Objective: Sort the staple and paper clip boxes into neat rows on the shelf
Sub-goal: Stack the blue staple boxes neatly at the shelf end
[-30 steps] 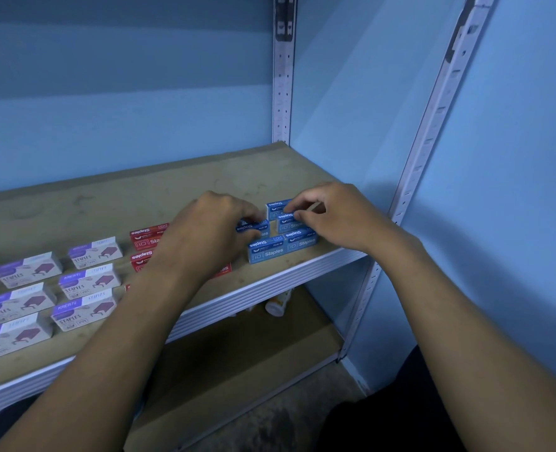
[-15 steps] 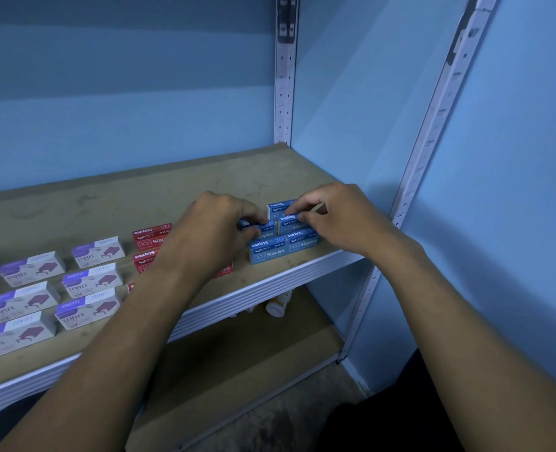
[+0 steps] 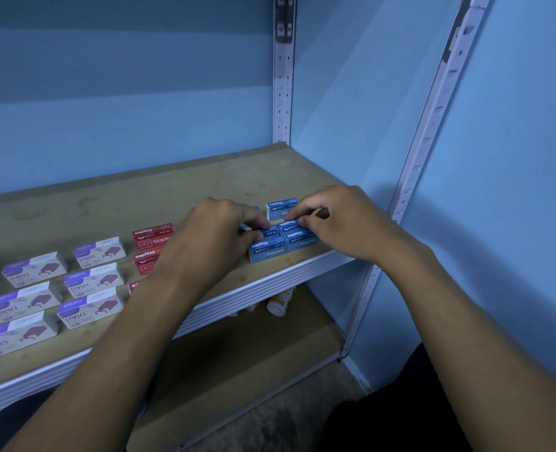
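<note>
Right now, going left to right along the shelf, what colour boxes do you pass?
Purple-and-white staple boxes → red staple boxes → left hand → blue staple boxes → right hand → metal shelf post.

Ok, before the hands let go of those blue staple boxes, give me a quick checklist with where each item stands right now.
1. Left hand on a blue box: ok, its fingertips pinch the middle-row blue box.
2. Right hand on a blue box: ok, its fingers pinch the neighbouring blue box.
3. Front blue boxes square to the shelf edge: ok, side by side, labels forward.
4. Back blue box in line with its column: cannot tell, the hands cover the gaps.
5. Red boxes in rows: cannot tell, the left forearm hides most of them.
6. Purple-and-white boxes in rows: ok, two tidy columns.
</note>
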A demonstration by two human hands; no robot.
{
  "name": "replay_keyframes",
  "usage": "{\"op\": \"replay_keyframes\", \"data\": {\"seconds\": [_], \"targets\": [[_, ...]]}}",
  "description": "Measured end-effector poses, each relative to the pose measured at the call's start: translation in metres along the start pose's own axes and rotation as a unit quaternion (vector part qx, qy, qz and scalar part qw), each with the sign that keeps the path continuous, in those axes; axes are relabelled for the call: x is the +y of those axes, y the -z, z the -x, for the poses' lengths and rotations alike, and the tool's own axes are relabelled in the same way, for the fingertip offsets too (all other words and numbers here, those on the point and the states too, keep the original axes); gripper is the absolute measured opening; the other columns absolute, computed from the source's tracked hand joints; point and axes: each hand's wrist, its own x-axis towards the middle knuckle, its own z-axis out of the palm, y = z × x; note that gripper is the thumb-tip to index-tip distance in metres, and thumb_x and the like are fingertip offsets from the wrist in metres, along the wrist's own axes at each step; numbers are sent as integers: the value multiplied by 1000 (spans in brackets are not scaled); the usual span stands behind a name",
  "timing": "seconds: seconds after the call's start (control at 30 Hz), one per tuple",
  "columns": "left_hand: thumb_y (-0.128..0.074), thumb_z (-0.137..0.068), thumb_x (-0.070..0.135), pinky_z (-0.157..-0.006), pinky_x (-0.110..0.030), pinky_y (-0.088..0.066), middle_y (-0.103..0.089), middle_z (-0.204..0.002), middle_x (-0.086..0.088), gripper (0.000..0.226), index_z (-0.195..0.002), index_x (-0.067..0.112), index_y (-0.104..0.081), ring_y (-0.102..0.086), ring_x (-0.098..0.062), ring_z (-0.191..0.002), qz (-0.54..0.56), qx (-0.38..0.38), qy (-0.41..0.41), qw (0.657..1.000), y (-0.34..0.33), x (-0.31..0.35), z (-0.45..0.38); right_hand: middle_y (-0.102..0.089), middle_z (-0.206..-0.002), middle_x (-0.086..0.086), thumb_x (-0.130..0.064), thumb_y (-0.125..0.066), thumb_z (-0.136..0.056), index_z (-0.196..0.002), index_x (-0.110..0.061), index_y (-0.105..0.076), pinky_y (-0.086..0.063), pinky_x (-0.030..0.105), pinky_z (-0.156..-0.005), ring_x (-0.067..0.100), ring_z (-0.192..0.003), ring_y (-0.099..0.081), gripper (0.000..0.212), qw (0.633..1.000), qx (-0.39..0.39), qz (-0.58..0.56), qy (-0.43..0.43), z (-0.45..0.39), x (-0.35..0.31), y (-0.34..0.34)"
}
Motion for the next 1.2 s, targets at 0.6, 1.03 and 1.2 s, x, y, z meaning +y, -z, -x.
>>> {"op": "replay_keyframes", "data": {"seconds": [0.6, 1.03, 1.2], "targets": [[-80, -76, 41, -79, -32, -57, -74, -103, 14, 35, -110, 33, -74, -62, 0, -79, 11, -28, -2, 1000, -1, 4, 2, -66, -113, -15, -23, -76, -88, -116, -38, -72, -54, 32, -92, 5, -99, -61, 33, 997, -80, -10, -4, 2, 5, 2], [-74, -77, 53, -80, -32, -58, -74, -106, 13, 39, -110, 32, -74, -66, -2, -91, -15, -13, -17, 1000, -2, 3, 0, -68, -114, -15, -43, -79, -83, -122, -43, -70, -51, 24, -84, 2, -94, -64, 40, 997, -72, -19, -31, 0, 0, 6], [-69, -82, 51, -71, -28, -50, -71, -107, 10, 32, -107, 31, -72, -55, -7, -76, -52, 50, -14, 997, 2, -1, -6, -66, -105, -17, -47, -71, -88, -114, -42, -72, -55, 29, -87, 1, -90, -65, 26, 999, 0, -38, -23, -9, -1, 7]]}}
